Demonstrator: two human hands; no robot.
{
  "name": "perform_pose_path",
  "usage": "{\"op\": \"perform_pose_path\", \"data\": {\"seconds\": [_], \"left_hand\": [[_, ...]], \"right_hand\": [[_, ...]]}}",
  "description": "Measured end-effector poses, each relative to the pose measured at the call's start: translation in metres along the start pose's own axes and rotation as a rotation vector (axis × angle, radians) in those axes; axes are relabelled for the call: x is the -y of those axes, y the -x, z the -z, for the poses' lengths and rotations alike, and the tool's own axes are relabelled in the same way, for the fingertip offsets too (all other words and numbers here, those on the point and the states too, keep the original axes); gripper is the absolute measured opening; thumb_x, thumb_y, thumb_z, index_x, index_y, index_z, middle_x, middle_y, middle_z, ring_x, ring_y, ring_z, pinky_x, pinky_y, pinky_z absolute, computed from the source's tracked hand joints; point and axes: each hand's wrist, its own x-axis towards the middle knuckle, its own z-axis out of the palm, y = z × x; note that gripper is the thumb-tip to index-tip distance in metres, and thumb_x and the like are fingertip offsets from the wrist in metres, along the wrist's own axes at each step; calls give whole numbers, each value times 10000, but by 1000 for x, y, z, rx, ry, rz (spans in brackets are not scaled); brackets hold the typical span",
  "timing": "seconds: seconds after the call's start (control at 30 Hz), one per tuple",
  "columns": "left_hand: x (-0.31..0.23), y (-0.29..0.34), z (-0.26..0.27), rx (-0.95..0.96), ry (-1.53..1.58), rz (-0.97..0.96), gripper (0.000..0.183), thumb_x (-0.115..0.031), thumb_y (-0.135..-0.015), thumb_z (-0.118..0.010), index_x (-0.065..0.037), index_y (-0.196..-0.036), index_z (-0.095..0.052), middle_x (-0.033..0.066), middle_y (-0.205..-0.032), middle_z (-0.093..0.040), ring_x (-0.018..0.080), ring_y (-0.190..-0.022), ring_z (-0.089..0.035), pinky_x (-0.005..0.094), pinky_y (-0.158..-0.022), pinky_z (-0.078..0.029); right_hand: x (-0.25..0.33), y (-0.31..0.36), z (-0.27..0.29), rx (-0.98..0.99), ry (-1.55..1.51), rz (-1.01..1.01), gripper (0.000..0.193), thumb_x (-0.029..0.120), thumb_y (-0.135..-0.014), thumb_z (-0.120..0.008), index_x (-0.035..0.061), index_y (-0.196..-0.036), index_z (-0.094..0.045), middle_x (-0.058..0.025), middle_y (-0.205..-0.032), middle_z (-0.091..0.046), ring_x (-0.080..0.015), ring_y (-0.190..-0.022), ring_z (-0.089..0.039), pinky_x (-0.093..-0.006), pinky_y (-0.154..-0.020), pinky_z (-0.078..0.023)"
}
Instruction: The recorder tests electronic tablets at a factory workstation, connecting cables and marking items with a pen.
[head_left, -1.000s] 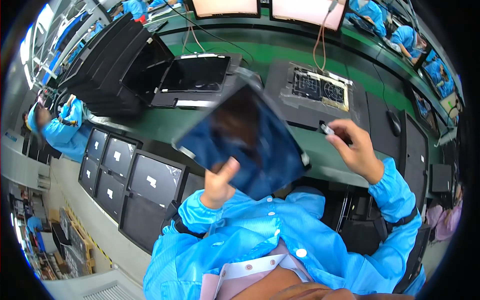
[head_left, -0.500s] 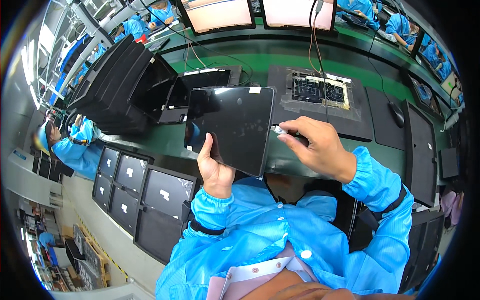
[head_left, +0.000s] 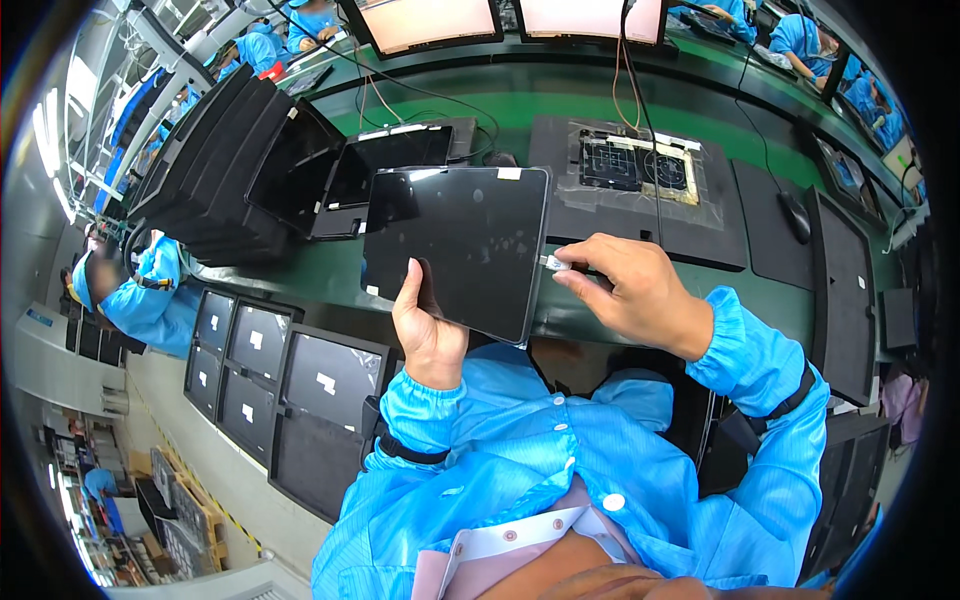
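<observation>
A black-screened tablet (head_left: 455,250) with small pale stickers at its corners is tilted over the green bench. My left hand (head_left: 428,340) grips its lower edge, thumb on the glass and the other fingers hidden underneath. Thumb and forefinger of my right hand (head_left: 635,295) pinch a small white cable plug (head_left: 557,264). The plug's tip meets the tablet's right edge; whether it is seated in a port I cannot tell. A dark cable (head_left: 655,130) runs down from above behind my right hand.
A tall stack of black trays (head_left: 215,170) stands at the left, beside another dark tablet (head_left: 400,160). Behind my right hand lies a black fixture board (head_left: 715,215); a mouse (head_left: 794,217) sits farther right. Monitors (head_left: 430,22) line the back. Trays with panels (head_left: 325,440) are lower left, near a co-worker (head_left: 150,300).
The plug has come closer to the tablet's right edge, its tip now meeting it. The tablet has shifted slightly left and up in the view. Both hands keep their hold.
</observation>
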Motion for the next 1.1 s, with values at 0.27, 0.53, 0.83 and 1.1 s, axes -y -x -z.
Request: {"op": "perform_pose_path", "data": {"seconds": [0.27, 0.53, 0.83, 1.1], "left_hand": [[5, 4, -2, -42, -52, -22, 266, -232, -1024, -580, -52, -1203, -660, 110, -1233, -691, 295, -1156, -650, 470, -1045, -508], [28, 2, -9, -14, -189, 3, 299, -248, -1031, -564, -31, -1222, -638, 117, -1235, -683, 287, -1163, -642, 443, -1041, -504], [138, -27, -51, 167, -181, 469, 340, -164, -984, -530, 40, -1255, -566, 171, -1285, -627, 309, -1225, -583, 487, -1125, -420], [259, -80, -57, 227, -198, 589, 349, -183, -1058, -462, 57, -1307, -505, 198, -1346, -576, 301, -1301, -533, 494, -1167, -387]], "right_hand": [[-4, 7, 3, 31, 6, 0, 208, 94, -871, -748, -1, -1043, -683, -145, -914, -706, -297, -774, -704, -360, -660, -558], [-9, 12, 16, 80, 55, -55, 136, 97, -883, -696, 31, -992, -648, -150, -890, -679, -360, -800, -674, -433, -675, -539], [-91, 41, 126, 187, 231, -304, 190, 166, -953, -650, 28, -1081, -675, -173, -1027, -694, -371, -928, -663, -417, -834, -529], [-139, 91, 178, 275, 386, -407, 713, 443, -837, -758, 36, -1384, -551, -168, -1315, -582, -334, -1238, -524, -448, -1098, -369]]}}
